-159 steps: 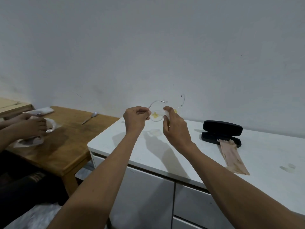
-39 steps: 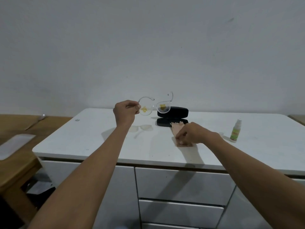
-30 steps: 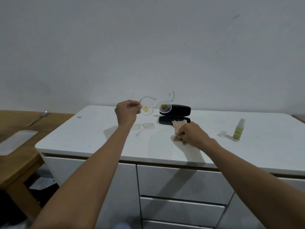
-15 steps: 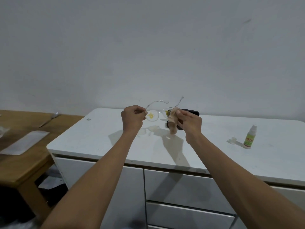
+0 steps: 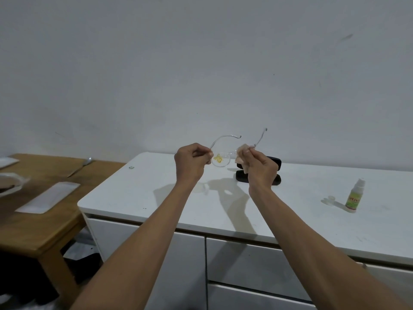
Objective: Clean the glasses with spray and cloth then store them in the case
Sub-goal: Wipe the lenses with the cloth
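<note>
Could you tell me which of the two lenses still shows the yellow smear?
The lens beside the left hand: its yellow smear is plainly visible, while the other lens is covered by the cloth in the right hand.

The case (image 5: pixel 259 173) lies on the tabletop (image 5: pixel 156 193) near its back edge. The glasses (image 5: pixel 225 153) hang above and left of the case; the cloth (image 5: pixel 242 157) is just before it. The spray bottle (image 5: pixel 355 196) stands well right of the case, its cap (image 5: pixel 330 199) just left of the bottle.
</note>
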Motion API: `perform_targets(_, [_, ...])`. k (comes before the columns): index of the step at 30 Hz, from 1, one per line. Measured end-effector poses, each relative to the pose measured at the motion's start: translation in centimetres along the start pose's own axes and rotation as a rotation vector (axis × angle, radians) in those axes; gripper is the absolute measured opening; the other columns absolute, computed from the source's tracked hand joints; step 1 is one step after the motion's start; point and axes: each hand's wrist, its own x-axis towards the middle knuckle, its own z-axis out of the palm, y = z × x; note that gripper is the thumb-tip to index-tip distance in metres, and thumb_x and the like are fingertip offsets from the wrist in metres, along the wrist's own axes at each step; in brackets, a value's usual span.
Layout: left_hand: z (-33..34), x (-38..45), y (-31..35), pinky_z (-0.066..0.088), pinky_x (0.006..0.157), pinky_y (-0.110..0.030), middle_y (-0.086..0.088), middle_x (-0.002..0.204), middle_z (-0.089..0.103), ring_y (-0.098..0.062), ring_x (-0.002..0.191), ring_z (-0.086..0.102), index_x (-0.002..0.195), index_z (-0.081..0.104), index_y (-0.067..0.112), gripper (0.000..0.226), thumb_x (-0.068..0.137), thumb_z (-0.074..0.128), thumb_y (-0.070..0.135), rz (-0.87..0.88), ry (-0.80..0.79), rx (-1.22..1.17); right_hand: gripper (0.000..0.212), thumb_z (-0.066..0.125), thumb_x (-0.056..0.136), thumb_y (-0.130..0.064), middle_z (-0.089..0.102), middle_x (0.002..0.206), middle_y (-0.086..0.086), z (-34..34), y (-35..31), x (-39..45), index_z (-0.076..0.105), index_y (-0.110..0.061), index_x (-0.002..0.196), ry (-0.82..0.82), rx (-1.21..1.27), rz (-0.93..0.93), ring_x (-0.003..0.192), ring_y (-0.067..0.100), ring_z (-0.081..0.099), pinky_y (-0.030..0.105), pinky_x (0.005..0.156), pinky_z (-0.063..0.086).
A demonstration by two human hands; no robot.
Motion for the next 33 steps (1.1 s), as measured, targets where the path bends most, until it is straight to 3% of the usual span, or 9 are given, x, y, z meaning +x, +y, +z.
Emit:
perform_targets(3, [-0.3,0.2,0.3,0.062,0.069,-0.033,-0.011,0.072,0.074,-0.018,0.059,0.067,0.077,0.074,0.005,0.011,0.078,0.079,-0.006,-0.006,-0.005,-0.027,0.011,0.084,0.084,-0.024,0.080,0.083,0.003,0.2,0.3,0.0,0.084,-0.014,0.088,0.001,-0.022,-0.056,0.079,0.016,0.070,0.032,0.082,0.057])
perform_targets(8, [-0.5,0.1,0.2,0.063,0.069,-0.032,-0.016,0.075,0.075,-0.020,0.061,0.067,0.082,0.075,-0.002,0.007,0.078,0.079,-0.006,-0.025,-0.005,-0.045,0.018,0.082,0.087,-0.022,0.076,0.083,0.015,0.1,0.3,-0.4,0.080,-0.005,0.093,0.007,-0.071,-0.100,0.062,0.019,0.065,0.024,0.054,0.051])
perform_targets(12, [-0.6,-0.1,-0.2,0.063,0.069,-0.031,-0.020,0.079,0.075,-0.020,0.060,0.067,0.082,0.075,-0.002,0.007,0.078,0.079,-0.005,-0.038,0.005,-0.044,0.018,0.083,0.082,-0.033,0.078,0.083,0.011,0.1,0.6,-0.3,0.082,-0.016,0.085,0.006,-0.127,-0.102,0.080,0.032,0.073,0.039,0.074,0.060])
perform_targets(16, [-0.5,-0.2,-0.5,0.064,0.071,-0.034,-0.019,0.078,0.076,-0.020,0.059,0.067,0.081,0.075,0.000,0.007,0.079,0.080,-0.005,-0.047,0.000,-0.042,0.010,0.078,0.088,-0.024,0.077,0.085,0.005,0.2,0.5,-0.1,0.079,-0.016,0.082,0.039,-0.092,-0.088,0.080,0.019,0.070,0.016,0.060,0.052])
perform_targets(21, [0.0,-0.4,-0.5,0.063,0.071,-0.036,-0.020,0.079,0.076,-0.022,0.062,0.068,0.081,0.074,-0.001,0.007,0.078,0.080,-0.005,-0.036,-0.001,-0.051,0.006,0.078,0.091,-0.015,0.074,0.084,-0.001,0.9,-0.4,-0.3,0.077,-0.011,0.088,0.100,0.074,0.036,0.064,0.003,0.071,0.032,0.064,0.061])
perform_targets(24, [0.2,-0.4,-0.5,0.064,0.072,-0.036,-0.020,0.079,0.075,-0.021,0.062,0.069,0.082,0.074,-0.002,0.007,0.078,0.080,-0.005,-0.029,0.007,-0.056,0.009,0.078,0.089,-0.006,0.074,0.089,-0.001,1.4,-0.7,-0.3,0.075,-0.013,0.085,0.117,0.156,0.076,0.082,0.012,0.073,0.038,0.079,0.065])
perform_targets(27, [0.5,-0.5,-0.5,0.064,0.072,-0.036,-0.016,0.077,0.076,-0.021,0.062,0.070,0.079,0.075,0.001,0.009,0.078,0.080,-0.005,-0.019,0.024,-0.055,0.015,0.079,0.087,-0.001,0.076,0.089,-0.002,1.6,-0.7,-0.1,0.076,-0.015,0.085,0.118,0.146,0.082,0.087,0.017,0.074,0.036,0.080,0.064])
perform_targets(30, [0.5,-0.5,-0.7,0.064,0.070,-0.035,-0.013,0.074,0.075,-0.019,0.059,0.070,0.080,0.075,0.001,0.008,0.078,0.081,-0.005,-0.025,0.039,-0.049,0.013,0.082,0.083,-0.001,0.079,0.084,0.000,1.3,-0.5,0.0,0.077,-0.014,0.083,0.083,0.070,0.096,0.078,0.017,0.075,0.034,0.071,0.062])
perform_targets(33, [-0.1,-0.5,-1.0,0.062,0.065,-0.028,-0.014,0.072,0.074,-0.018,0.057,0.069,0.081,0.075,-0.002,0.007,0.078,0.080,-0.006,-0.048,0.035,-0.031,0.011,0.082,0.081,0.001,0.074,0.062,-0.006,0.4,-0.7,0.1,0.076,-0.009,0.082,0.002,-0.035,0.137,0.056,0.012,0.070,0.029,0.059,0.055])
